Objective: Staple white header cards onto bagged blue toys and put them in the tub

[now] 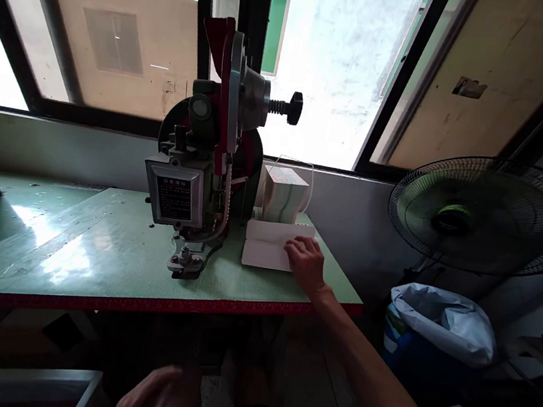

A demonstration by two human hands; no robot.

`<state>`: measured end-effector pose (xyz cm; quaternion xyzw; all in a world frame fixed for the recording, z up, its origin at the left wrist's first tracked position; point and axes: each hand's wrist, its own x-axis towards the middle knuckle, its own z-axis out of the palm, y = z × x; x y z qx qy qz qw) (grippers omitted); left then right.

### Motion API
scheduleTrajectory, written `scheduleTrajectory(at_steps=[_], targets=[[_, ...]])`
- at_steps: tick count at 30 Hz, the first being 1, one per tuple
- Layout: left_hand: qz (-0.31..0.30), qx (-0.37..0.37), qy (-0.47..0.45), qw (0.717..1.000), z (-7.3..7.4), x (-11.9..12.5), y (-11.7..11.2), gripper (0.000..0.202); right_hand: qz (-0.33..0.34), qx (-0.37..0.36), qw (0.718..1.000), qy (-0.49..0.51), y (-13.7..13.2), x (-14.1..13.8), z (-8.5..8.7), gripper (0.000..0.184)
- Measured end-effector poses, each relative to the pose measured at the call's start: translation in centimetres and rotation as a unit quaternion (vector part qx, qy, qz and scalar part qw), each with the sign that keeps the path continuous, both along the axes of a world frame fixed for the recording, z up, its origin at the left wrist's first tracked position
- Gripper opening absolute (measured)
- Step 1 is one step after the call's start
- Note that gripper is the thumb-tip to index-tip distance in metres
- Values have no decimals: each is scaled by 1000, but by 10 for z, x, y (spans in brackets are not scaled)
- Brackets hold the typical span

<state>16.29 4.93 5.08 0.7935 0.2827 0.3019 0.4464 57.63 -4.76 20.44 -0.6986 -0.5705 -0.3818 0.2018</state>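
Note:
My right hand (306,262) reaches out to the right end of the green table (68,249) and rests on the right edge of a flat white folded card (268,247), fingers curled down over it. Just behind the card stands a tall stack of paper cards (283,195). Left of them is a dark red and grey press machine (208,147) with a label plate on its front. My left hand (145,401) hangs low below the table edge, blurred, fingers loosely apart and holding nothing.
A floor fan (489,217) stands to the right of the table, with a blue bin lined with a pale bag (440,332) below it. Windows run behind the table. White tray edges (9,379) show at the bottom.

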Motion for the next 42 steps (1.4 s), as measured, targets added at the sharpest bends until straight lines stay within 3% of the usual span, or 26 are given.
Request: scheduleTrajectory(at_steps=[3,6,10,13,15,17,20,22,24,26,29,32,35,37,40,42], targets=[[-3,121,-42,992,26,22,2,28,12,25,999,46,-12,-14,32,20],[-14,173,-59,983,64,42,3,26,59,-9,994,86,-34,-36,51,18],[-71,179,-76,978,109,64,1,26,142,-66,977,141,-67,-77,48,15],[-162,118,-47,979,119,78,-8,28,190,-85,954,215,-92,-102,33,17],[-223,64,-2,973,112,85,-15,29,193,-92,933,291,-114,-107,20,21],[-255,24,30,966,99,88,-22,30,133,-84,912,378,-147,-102,4,30],[-260,-2,46,965,75,86,-25,31,-85,-95,882,453,-215,-90,-26,51],[-250,-9,55,967,59,83,-23,32,-234,-179,847,442,-268,-86,-50,58],[-243,-13,62,968,43,79,-17,33,-346,-274,800,407,-316,-90,-77,46],[-240,-17,66,968,30,75,-11,34,-427,-313,768,360,-354,-99,-106,32],[-244,-19,79,966,16,72,-6,34,-492,-346,708,370,-384,-118,-145,40],[-249,-7,89,964,12,72,-8,35,-520,-339,680,390,-391,-131,-174,39],[-248,0,93,964,11,72,-13,36,-548,-289,668,412,-392,-135,-186,34],[-242,0,94,966,11,72,-15,36,-549,-272,664,429,-395,-134,-184,35],[-232,3,89,969,10,73,-16,36,-545,-252,671,436,-405,-129,-167,36],[-224,22,75,971,10,76,-18,37,-517,-179,692,470,-408,-127,-145,33]])
